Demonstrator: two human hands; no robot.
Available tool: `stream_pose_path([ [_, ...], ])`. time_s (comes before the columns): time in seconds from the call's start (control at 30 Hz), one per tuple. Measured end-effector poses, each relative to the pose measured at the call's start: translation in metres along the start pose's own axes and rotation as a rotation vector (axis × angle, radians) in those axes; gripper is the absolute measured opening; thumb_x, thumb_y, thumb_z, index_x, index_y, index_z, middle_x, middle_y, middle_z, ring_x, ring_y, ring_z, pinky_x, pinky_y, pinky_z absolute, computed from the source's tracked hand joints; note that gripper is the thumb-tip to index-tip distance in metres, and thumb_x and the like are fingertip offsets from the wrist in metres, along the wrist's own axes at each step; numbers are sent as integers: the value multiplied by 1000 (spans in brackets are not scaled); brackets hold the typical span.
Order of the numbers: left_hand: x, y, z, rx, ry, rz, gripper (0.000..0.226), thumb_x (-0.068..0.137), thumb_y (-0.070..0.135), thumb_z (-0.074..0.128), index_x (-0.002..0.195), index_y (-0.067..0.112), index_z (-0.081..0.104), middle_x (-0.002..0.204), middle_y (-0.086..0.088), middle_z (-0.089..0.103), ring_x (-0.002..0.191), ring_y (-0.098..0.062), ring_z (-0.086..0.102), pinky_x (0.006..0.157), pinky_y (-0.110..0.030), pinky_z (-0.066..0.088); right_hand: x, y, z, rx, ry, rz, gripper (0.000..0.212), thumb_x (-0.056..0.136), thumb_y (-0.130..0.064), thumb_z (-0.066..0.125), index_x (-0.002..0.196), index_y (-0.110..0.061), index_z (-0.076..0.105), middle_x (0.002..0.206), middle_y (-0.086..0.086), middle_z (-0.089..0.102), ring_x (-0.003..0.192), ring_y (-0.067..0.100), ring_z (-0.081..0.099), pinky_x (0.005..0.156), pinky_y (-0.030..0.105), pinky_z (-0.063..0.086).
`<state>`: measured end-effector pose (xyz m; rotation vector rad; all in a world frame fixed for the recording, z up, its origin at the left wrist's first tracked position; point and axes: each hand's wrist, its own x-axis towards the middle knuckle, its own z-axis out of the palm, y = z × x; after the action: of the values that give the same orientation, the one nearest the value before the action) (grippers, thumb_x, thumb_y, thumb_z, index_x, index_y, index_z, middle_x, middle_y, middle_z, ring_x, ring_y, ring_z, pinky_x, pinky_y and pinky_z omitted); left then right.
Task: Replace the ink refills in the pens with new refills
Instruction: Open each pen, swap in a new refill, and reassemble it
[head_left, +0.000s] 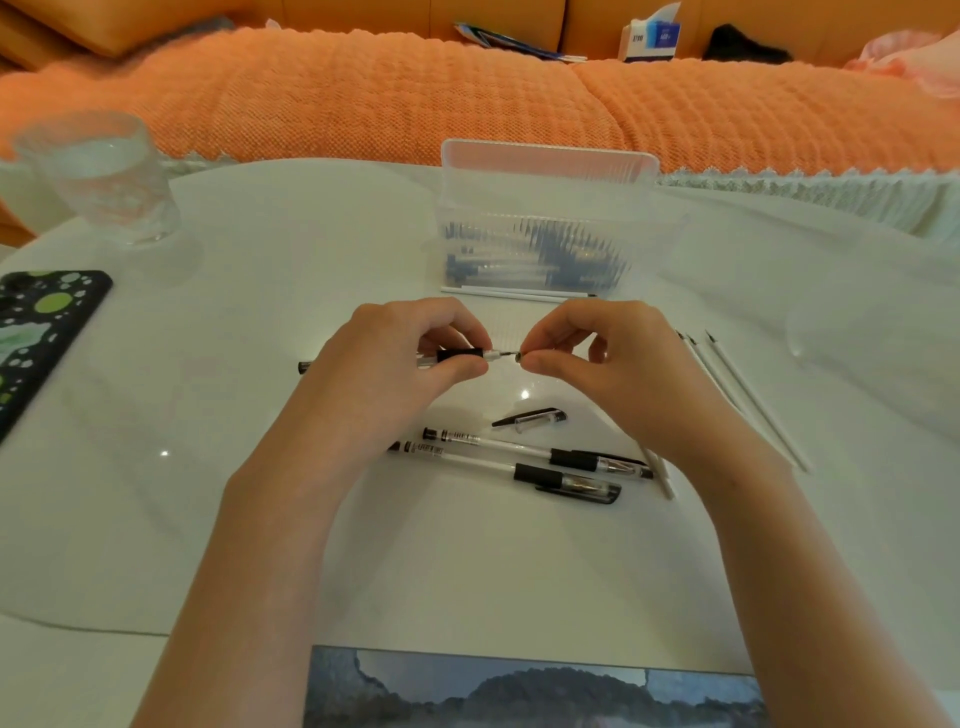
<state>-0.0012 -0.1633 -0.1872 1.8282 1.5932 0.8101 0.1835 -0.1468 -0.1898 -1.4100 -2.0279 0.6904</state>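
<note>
My left hand (402, 358) grips a clear pen with a black grip (460, 356), held level above the white table (208, 519); its black back end sticks out left of the hand. My right hand (597, 358) pinches a small dark piece (518, 356) at the pen's tip. Below the hands lie two capped clear pens (498, 457) and a loose black-clipped cap (532, 418). Several white refills (748, 400) lie to the right, one more (662, 475) under my right wrist, another (514, 295) beside the box.
A clear plastic box (545, 208) holding several pens stands behind the hands. A glass of water (101, 176) is at the far left, a spotted dark phone case (36, 332) at the left edge. An orange sofa cover (467, 98) lies beyond the table.
</note>
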Motion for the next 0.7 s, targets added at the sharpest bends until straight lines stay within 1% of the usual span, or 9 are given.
stream_pose_path([
  [0.1, -1, 1, 1, 10, -10, 8, 8, 80, 30, 72, 86, 34, 68, 81, 16, 67, 87, -1, 61, 81, -27, 47, 0, 1, 0, 5, -5, 0, 3, 83, -21, 70, 84, -24, 70, 76, -16, 64, 72, -11, 52, 66, 2, 37],
  [0.27, 0, 1, 1, 18, -17, 10, 9, 80, 30, 72, 86, 34, 68, 80, 16, 67, 86, 0, 60, 77, -22, 44, 0, 4, 1, 9, -10, -2, 5, 83, -21, 70, 81, -26, 68, 76, -17, 66, 77, -6, 57, 68, 3, 38],
  [0.37, -1, -1, 0, 17, -7, 4, 9, 80, 29, 73, 86, 34, 69, 81, 15, 67, 85, 0, 60, 76, -21, 44, 1, 5, -2, 20, -9, 5, 4, 82, -20, 70, 82, -24, 69, 77, -16, 67, 78, -3, 58, 68, 4, 39],
  [0.47, -1, -1, 0, 22, -1, -1, 9, 80, 29, 73, 87, 33, 69, 83, 15, 68, 86, 0, 61, 74, -18, 42, 0, 6, -5, 23, 13, -1, 3, 82, -20, 70, 82, -23, 70, 76, -14, 66, 77, -1, 59, 68, 7, 42],
  [0.57, 0, -1, 0, 21, -4, 0, 9, 79, 29, 73, 87, 33, 69, 83, 14, 68, 85, 1, 60, 75, -19, 43, 0, 5, -5, 40, 18, -12, 3, 82, -20, 70, 83, -23, 70, 77, -13, 67, 77, 1, 59, 68, 11, 44],
  [0.7, 0, 1, 1, 20, -11, 6, 9, 79, 29, 73, 87, 33, 69, 82, 15, 68, 85, 1, 60, 74, -17, 42, 0, 1, -2, 52, 6, -30, 4, 82, -19, 70, 83, -23, 69, 77, -15, 66, 77, -2, 58, 69, 11, 45],
])
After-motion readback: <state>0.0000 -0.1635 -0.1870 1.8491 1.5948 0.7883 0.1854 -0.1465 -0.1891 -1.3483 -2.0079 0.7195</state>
